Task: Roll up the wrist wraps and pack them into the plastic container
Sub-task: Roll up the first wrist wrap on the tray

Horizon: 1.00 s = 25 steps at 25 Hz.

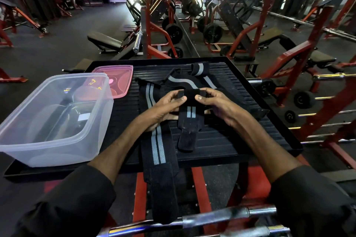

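Both hands are up over the middle of the black ribbed table (240, 140), the left hand (165, 107) and right hand (217, 104) pinching either end of a wrist wrap (189, 113), fingers clamped on the small fold at its top while the tail hangs down onto the table. That fold looks barely started to me, so if either pinch eases the wrap will likely spring flat, and a loose first turn would give a fat, sloppy roll. Another wrap (158, 146) lies under the left wrist and trails off the near edge; a forearm drag could pull it to the floor. More wraps (185, 81) sit tangled behind. The clear plastic container (38, 152) stands open at the left with nothing packed in it that I can see, its pink lid (123, 75) just behind
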Motion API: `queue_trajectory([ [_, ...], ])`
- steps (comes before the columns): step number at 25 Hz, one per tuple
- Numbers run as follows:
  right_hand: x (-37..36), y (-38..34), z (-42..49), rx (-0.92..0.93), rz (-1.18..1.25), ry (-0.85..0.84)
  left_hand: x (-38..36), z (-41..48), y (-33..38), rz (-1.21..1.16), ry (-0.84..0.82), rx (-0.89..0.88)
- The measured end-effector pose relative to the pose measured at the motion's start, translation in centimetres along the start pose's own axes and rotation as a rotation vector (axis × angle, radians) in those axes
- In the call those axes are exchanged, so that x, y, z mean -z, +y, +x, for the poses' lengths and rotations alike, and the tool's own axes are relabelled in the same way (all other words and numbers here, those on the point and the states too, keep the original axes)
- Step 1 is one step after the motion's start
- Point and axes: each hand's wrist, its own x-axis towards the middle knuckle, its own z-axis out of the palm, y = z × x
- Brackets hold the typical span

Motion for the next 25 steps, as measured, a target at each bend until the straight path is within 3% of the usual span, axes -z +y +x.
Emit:
queue_trajectory([
  [4, -0.2, 0.0, -0.3, 0.055, -0.076, -0.043, 0.1, -0.1, -0.4, 0.12, 0.041, -0.043],
  [10, 0.7, -0.4, 0.0, -0.038, 0.272, -0.156, -0.4, 0.3, -0.6, 0.075, 0.117, -0.246],
  [15, -0.1, 0.1, 0.2, -0.098, 0.006, -0.101, -0.6, 0.7, -0.7, 0.18, 0.186, -0.392],
  [17, 0.0, 0.0, 0.3, -0.079, 0.038, -0.056, -0.4, 0.6, -0.5, 0.124, 0.142, -0.332],
  [21, -0.1, -0.1, 0.1, -0.03, 0.057, -0.008, -0.1, 0.7, 0.0, -0.187, 0.016, -0.05],
  [25, -0.1, 0.0, -0.1, 0.033, 0.064, -0.003, 0.0, 1.0, -0.7, -0.074, -0.067, 0.054],
])
